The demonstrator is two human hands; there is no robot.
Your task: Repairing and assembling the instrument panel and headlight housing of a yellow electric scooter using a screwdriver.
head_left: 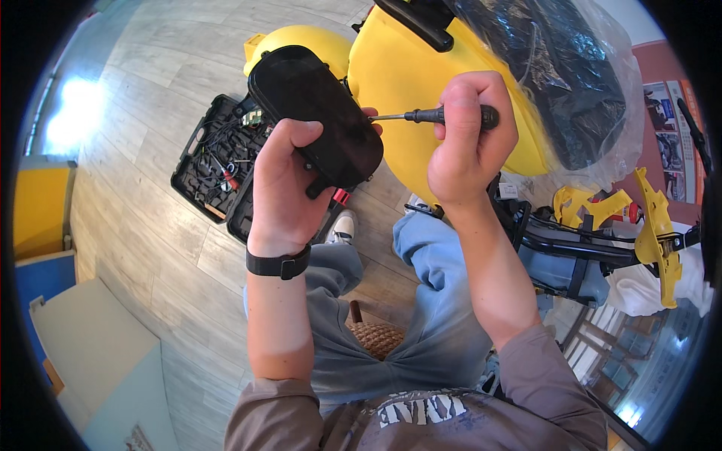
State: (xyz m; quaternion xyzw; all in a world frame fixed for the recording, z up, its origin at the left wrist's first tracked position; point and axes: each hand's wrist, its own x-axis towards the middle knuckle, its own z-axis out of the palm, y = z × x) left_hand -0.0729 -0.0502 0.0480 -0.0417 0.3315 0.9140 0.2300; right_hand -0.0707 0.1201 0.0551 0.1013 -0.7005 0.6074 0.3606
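Note:
My left hand (pixel 284 169) is wrapped round a glossy black, rounded oblong display unit (pixel 310 101), thumb across its face. In my right hand (pixel 474 139) is a screwdriver (pixel 429 115), its dark handle in my closed fist. Its metal shaft points left, and the tip meets the right edge of the display unit, next to my left fingertips. Whether the tip sits in a screw cannot be made out. Right behind both hands stands a yellow scooter body panel (pixel 398 68).
An open black tool case (pixel 201 204) with tools and cables lies on the wooden floor. The dark seat (pixel 560 83) is wrapped in clear plastic. To my right are a black frame (pixel 575 248) and yellow brackets (pixel 658 240). A woven stool (pixel 376 340) shows between my legs.

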